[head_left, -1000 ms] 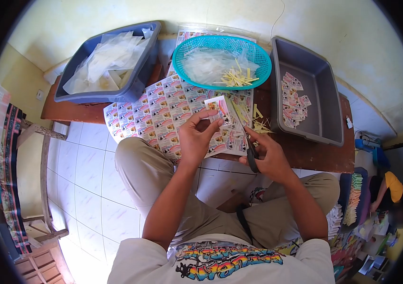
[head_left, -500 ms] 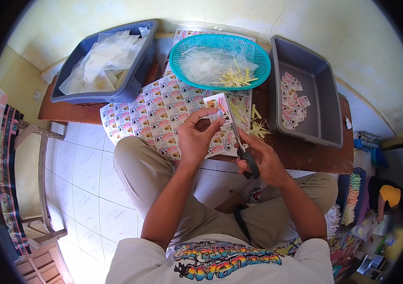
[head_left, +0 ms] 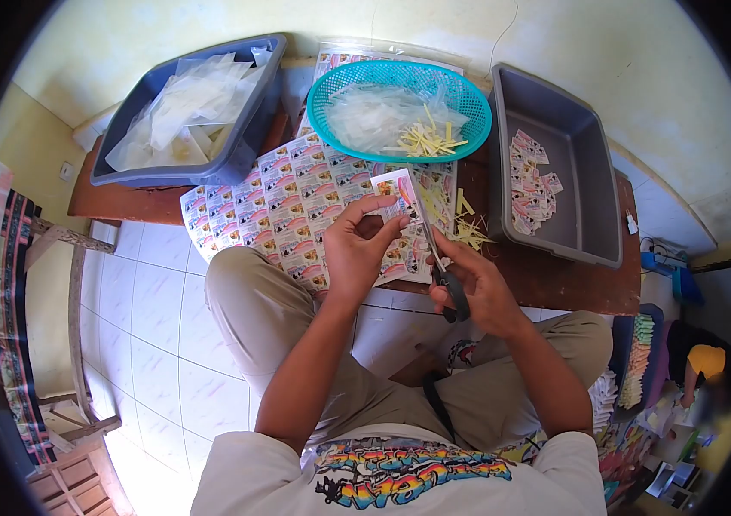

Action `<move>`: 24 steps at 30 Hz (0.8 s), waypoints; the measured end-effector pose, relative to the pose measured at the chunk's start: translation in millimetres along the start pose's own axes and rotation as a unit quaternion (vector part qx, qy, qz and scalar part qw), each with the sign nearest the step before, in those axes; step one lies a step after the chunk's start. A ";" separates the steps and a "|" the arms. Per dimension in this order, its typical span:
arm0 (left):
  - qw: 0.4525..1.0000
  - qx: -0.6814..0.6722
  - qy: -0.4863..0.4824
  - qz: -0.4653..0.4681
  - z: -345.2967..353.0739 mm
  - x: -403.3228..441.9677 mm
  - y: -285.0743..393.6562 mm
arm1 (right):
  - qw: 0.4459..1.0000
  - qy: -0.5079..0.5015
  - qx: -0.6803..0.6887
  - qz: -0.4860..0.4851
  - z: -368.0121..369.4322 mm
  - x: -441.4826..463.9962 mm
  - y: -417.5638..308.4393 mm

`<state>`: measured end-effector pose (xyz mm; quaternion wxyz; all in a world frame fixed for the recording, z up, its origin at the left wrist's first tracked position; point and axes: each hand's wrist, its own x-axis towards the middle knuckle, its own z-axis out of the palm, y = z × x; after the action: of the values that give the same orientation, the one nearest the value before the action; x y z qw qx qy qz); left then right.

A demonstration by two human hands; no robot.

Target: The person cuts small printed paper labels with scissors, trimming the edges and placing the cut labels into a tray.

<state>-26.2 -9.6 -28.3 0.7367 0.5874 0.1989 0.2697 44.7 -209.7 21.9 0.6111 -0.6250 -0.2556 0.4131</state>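
Pinched between the thumb and fingers of my left hand (head_left: 358,242) is a small printed label (head_left: 394,187) with a white top margin. My right hand (head_left: 482,288) grips black-handled scissors (head_left: 455,297), with fingers around the handles. Their metal blades run along the label's right edge; the exact cutting point is too small to make out. Beneath both hands spreads a large sheet of printed labels (head_left: 275,193), draped over the table's front edge. Narrow pale yellow paper strips (head_left: 471,232) lie scattered just beyond my right hand.
A turquoise basket (head_left: 318,129) with clear plastic pieces and paper strips stands at the back. To its left, a grey-blue tub (head_left: 249,146) holds translucent sheets. Cut labels (head_left: 530,193) lie inside a grey tub (head_left: 584,181) on the right. Another person (head_left: 705,361) is at far right.
The scissor blades now sit slightly farther up along the label's right edge and look closer together. My left hand and the label have barely moved.
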 end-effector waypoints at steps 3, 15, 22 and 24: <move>1.000 0.001 0.002 0.002 -0.3 0.3 -1.2 | 1.000 -0.001 -0.007 -0.004 0.6 0.1 0.0; 1.000 0.012 -0.006 0.003 -0.5 -0.3 -3.0 | 1.000 0.005 -0.020 0.005 1.6 -0.1 -0.7; 1.000 0.011 -0.005 0.007 -0.2 -1.0 -2.1 | 1.000 0.003 0.007 0.008 0.4 1.0 2.2; 1.000 0.012 -0.003 0.006 -0.2 -0.5 -2.0 | 1.000 0.003 0.010 0.009 0.5 0.9 2.1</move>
<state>-26.4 -10.1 -30.4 0.7284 0.5984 0.1959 0.2702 44.3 -208.9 19.8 0.6140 -0.6227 -0.2438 0.4192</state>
